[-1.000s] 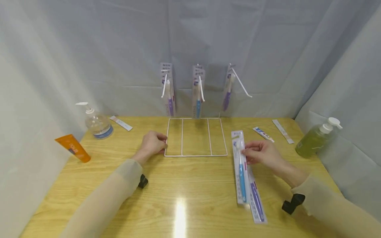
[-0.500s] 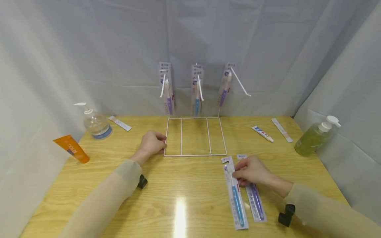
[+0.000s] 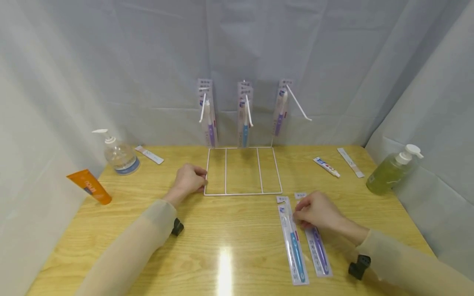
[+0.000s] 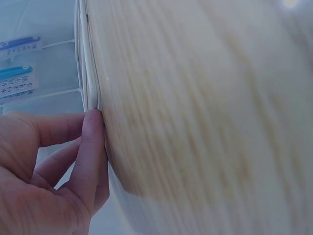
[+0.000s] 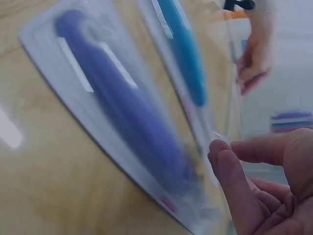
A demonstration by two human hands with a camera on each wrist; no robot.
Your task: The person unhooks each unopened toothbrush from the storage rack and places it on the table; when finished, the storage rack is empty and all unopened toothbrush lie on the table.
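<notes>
My left hand (image 3: 189, 177) pinches the left side of a white wire display rack (image 3: 242, 193) with thumb and fingers, as the left wrist view also shows. A packaged blue toothbrush (image 3: 295, 250) lies on the table to the right of centre. Beside it, partly under my right hand (image 3: 319, 211), lies a packaged purple toothbrush (image 3: 320, 253). The right fingertips (image 5: 227, 159) hover right by the blue toothbrush's pack edge, and no grip on it shows. More packaged toothbrushes (image 3: 210, 123) hang from the rack's three hooks.
At left stand a clear pump bottle (image 3: 122, 156) and an orange tube (image 3: 90, 187). A green pump bottle (image 3: 389, 174) is at right, near a small toothpaste tube (image 3: 326, 167) and a slim white packet (image 3: 350, 162). Another slim packet (image 3: 149, 154) lies at back left.
My right hand brought the blue toothbrush pack nearer and laid it left of the purple one, then shifted slightly right, off its edge. My left hand stays on the rack.
</notes>
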